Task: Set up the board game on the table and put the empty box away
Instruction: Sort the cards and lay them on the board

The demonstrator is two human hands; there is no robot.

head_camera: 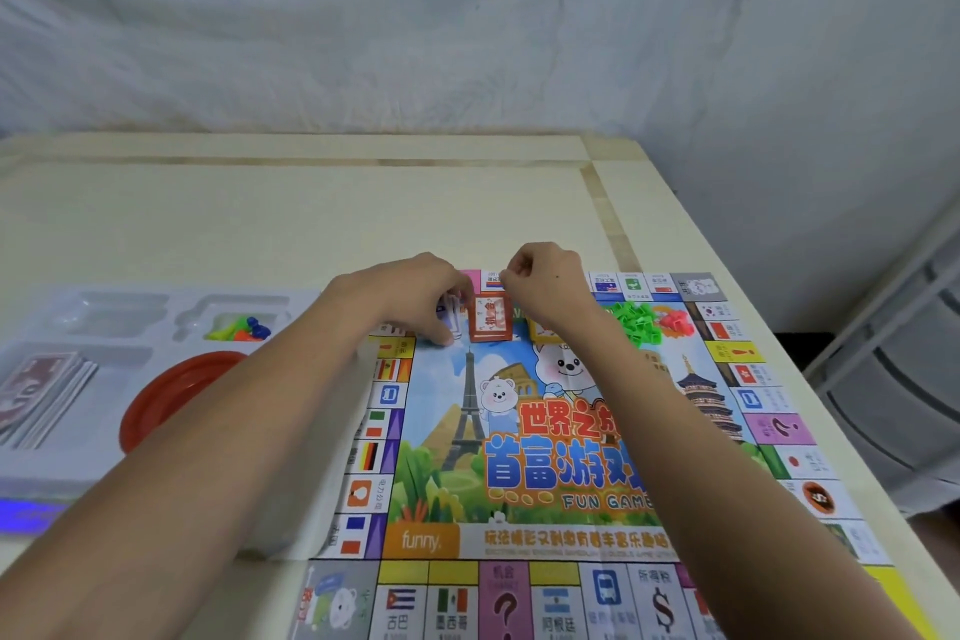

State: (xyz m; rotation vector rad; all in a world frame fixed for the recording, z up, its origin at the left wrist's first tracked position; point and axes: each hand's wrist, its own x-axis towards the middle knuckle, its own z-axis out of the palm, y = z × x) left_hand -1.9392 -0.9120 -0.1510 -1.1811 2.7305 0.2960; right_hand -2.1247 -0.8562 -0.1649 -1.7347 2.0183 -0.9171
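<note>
While both hands work at the board's (519, 431) 12 o'clock edge, the orange deck (487, 320) stands between them. The left hand (415, 299) is nearer, its curled fingers (451, 327) touching something clear at the deck's 9 o'clock; the right hand (543, 283) pinches shut at 1 o'clock, its hold hidden.

Pale wood table (311, 203) w/ white draped sheet (467, 16) behind; maybe shelving (893, 353) at right.

Glossy paper game board (519, 457) on smooth pale wooden table (311, 213).

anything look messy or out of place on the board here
Nothing looks damaged or spilled. The green houses and red pieces lie in loose heaps near the board's far right corner, not yet sorted.
</note>
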